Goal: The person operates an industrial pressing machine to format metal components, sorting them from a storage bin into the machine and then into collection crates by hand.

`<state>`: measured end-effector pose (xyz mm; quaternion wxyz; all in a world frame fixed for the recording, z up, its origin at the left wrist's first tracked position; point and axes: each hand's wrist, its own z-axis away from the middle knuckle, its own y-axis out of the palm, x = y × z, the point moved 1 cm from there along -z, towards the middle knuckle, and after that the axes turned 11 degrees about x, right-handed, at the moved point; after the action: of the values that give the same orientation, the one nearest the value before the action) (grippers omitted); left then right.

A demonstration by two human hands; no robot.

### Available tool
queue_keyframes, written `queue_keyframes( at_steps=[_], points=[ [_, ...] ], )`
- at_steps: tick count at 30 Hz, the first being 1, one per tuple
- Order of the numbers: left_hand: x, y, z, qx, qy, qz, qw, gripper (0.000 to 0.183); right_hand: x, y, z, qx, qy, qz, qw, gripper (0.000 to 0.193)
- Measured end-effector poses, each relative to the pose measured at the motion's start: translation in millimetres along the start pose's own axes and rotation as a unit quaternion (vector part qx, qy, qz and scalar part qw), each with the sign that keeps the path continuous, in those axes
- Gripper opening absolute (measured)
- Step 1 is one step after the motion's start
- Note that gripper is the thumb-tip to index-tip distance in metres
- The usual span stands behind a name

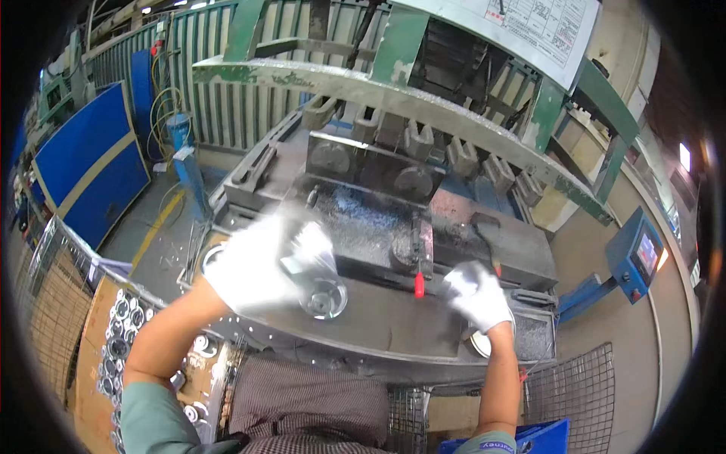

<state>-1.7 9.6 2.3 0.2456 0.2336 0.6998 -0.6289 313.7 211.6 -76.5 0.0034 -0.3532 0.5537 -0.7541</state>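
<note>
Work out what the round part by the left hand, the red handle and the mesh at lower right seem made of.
Round part: probably metal, fairly shiny; silvery glints, though blurred.
Red handle: plastic or rubber, I cannot tell which; evenly bright colour.
Mesh: likely metal wire, dull; thin, dark crossed strands.

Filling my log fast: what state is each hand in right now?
Left hand: holding a shiny round metal part.
Right hand: seemingly closed on a silvery piece, blurred.
</note>
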Motion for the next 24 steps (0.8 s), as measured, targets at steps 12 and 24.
queue_keyframes(
  at_steps=[12, 24],
  points=[
    [25, 202, -23, -0.024, 0.128, -0.261, 0.956, 0.058, -14, 73, 103, -0.163, -0.135, 0.208, 0.955, 0.064],
    [75, 130, -2, 0.120, 0.094, -0.208, 0.966, 0.034, 44, 211, 104, -0.112, -0.089, -0.199, 0.970, 0.084]
  ],
)
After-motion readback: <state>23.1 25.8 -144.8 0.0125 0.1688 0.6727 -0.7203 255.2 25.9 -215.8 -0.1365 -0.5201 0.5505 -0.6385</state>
